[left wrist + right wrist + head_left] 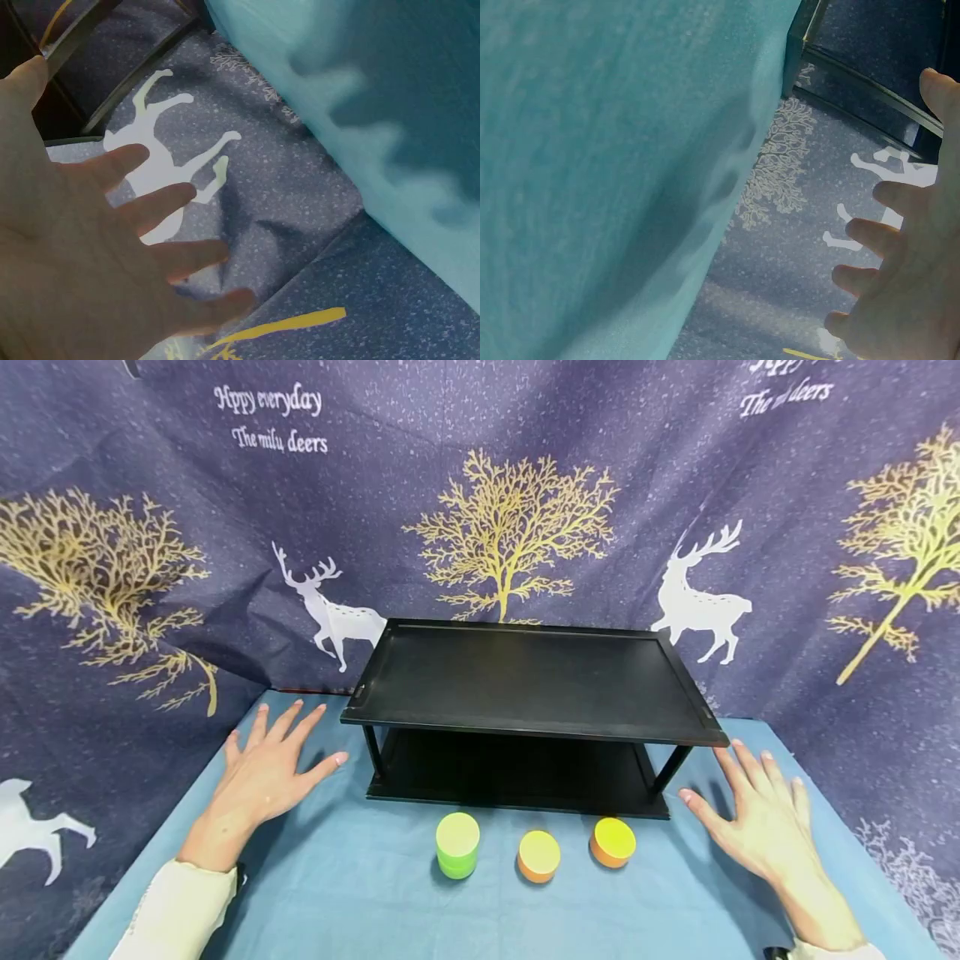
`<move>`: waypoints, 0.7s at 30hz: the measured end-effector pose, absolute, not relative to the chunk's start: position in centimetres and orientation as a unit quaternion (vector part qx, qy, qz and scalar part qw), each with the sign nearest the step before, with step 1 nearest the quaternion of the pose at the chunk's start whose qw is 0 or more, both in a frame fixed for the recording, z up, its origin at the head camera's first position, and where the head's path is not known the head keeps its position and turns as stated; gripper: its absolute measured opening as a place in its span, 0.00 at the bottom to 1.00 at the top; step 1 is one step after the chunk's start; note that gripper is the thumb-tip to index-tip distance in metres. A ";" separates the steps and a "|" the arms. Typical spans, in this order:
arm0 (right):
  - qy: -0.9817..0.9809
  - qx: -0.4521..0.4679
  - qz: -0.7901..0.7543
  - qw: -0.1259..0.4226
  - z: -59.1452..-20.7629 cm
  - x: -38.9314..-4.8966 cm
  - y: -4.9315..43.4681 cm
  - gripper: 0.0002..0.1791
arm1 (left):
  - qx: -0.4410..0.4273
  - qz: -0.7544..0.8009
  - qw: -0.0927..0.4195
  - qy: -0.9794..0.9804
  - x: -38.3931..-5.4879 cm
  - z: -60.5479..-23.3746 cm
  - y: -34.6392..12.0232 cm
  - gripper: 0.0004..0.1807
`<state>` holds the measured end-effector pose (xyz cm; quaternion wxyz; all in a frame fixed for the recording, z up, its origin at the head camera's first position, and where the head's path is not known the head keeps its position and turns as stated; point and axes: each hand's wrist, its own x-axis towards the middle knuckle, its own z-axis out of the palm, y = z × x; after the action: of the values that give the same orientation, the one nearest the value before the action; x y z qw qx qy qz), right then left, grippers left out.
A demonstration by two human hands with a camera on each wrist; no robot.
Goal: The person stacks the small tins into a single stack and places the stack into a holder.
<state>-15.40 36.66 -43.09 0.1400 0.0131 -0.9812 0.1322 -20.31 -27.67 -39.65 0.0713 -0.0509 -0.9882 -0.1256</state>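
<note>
My left hand hovers over the cloth left of a black two-tier rack, palm down with its fingers spread. On the rack's other side, my right hand is spread likewise, its fingertips close by the upper shelf's right front corner. Neither hand holds anything. In front of the rack stand a green round piece with a pale top, looking like a short stack, an orange round piece with a pale yellow top, and another orange round piece with a bright yellow top. The wrist views show both sets of fingers straight.
A blue cloth covers the table. Behind it hangs a dark backdrop printed with gold trees and white deer. The rack's lower shelf sits under the upper one on short posts.
</note>
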 end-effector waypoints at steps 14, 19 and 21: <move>-0.969 0.033 0.144 0.196 -42.6 -15.5 36.9 0.48 | -0.082 -0.132 0.137 -0.978 -20.2 -39.4 -27.8 0.50; -0.964 0.045 0.151 0.213 -42.6 -15.5 36.9 0.47 | -0.096 -0.135 0.162 -0.973 -20.3 -39.5 -27.9 0.47; -0.962 0.049 0.153 0.219 -42.5 -15.5 36.9 0.47 | -0.103 -0.138 0.175 -0.969 -20.3 -39.5 -27.9 0.45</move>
<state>-15.47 36.87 -42.52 0.2188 0.0494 -0.9624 0.1530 -20.30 -27.92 -39.50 0.1750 -0.1027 -0.9694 -0.1383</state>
